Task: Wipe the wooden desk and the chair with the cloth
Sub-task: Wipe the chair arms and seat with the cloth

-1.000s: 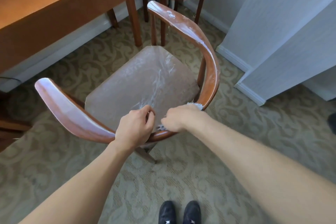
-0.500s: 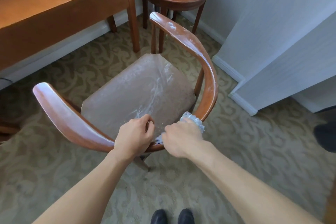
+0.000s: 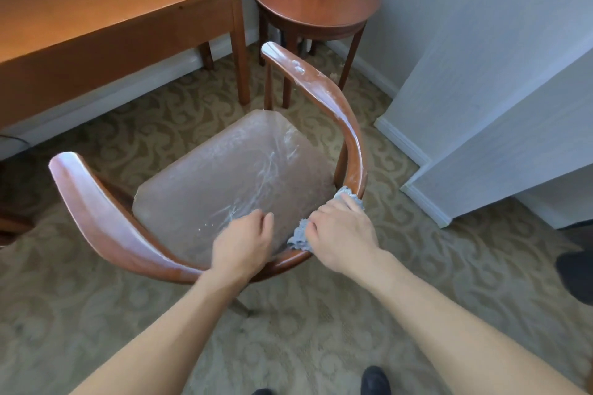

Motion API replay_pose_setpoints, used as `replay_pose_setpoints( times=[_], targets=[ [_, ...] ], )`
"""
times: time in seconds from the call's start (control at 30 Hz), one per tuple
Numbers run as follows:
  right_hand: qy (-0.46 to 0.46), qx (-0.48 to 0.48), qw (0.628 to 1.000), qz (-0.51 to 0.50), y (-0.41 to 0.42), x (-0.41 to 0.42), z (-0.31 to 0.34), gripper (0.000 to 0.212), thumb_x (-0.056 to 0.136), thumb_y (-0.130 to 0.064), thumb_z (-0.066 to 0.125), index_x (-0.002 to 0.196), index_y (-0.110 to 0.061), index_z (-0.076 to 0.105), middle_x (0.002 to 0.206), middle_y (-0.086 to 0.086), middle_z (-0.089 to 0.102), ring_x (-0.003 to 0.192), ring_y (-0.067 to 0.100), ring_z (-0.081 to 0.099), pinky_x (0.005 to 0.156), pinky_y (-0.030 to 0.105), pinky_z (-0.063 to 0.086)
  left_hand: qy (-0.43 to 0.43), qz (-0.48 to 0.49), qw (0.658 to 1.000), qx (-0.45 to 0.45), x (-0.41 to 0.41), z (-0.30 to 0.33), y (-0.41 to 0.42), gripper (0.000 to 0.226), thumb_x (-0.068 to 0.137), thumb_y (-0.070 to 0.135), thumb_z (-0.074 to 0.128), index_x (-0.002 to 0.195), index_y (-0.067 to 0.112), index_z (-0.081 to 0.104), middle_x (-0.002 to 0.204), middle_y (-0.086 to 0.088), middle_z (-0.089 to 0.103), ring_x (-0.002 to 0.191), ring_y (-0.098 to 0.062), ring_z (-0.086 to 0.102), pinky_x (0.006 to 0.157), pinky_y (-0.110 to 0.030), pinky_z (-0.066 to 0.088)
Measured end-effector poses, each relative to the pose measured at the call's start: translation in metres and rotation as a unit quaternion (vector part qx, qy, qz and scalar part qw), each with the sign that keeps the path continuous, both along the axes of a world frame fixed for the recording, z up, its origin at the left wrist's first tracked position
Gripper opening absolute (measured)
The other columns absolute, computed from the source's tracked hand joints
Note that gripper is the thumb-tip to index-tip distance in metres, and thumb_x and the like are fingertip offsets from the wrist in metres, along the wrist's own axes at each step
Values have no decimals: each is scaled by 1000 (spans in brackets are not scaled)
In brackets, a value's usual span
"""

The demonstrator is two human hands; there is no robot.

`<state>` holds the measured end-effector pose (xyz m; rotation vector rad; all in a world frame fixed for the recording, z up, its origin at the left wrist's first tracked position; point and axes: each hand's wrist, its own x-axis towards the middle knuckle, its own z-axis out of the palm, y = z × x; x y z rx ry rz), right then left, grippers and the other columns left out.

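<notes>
The grey cloth [image 3: 301,236] is pressed onto the chair's curved back rail [image 3: 353,151] by the right hand [image 3: 343,234], fingers curled over it. The rail at six o'clock is clasped by the left hand [image 3: 240,247], likely to keep the chair steady during wiping.

Open seat [image 3: 231,176] between curved armrests [image 3: 324,96] — desk [image 3: 96,3], perhaps near, beyond.

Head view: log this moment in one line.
right hand presses grey cloth on curved wooden chair rail | left hand steadies rail
</notes>
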<state>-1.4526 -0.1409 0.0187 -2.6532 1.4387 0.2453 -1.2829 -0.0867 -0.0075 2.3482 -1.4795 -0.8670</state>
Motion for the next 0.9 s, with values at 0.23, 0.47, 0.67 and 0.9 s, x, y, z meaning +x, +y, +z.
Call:
replay_pose_setpoints(
  times=[0.23,0.47,0.67,0.9],
  targets=[
    [100,28,993,56,-66,-24,5,44,101,-28,27,101,-19,69,104,2,68,117,24,52,121,39,11,89,127,987,-46,-101,16,-52,34,106,29,32,89,9,53,95,-7,62,95,-33,57,82,-46,49],
    [98,81,991,45,-146,-42,-10,52,101,-34,23,109,-18,72,118,-1,63,139,15,34,125,41,-1,-57,138,983,-104,-112,12,-53,37,103,32,34,73,13,45,68,1,53,70,-27,53,63,-39,37],
    [178,88,974,113,-119,-24,-1,29,92,-26,33,90,-23,62,110,2,68,126,27,50,122,46,6,-86,165,976,-115,-115,12,-51,32,104,31,37,82,10,49,72,-1,54,71,-30,49,66,-39,39],
    [136,173,957,190,-84,-12,9,18,92,-14,42,94,-21,59,106,1,72,105,26,65,85,35,32,-62,216,968,-115,-113,12,-50,27,102,26,33,86,13,51,78,-3,63,77,-35,57,71,-44,46]
  ],
)
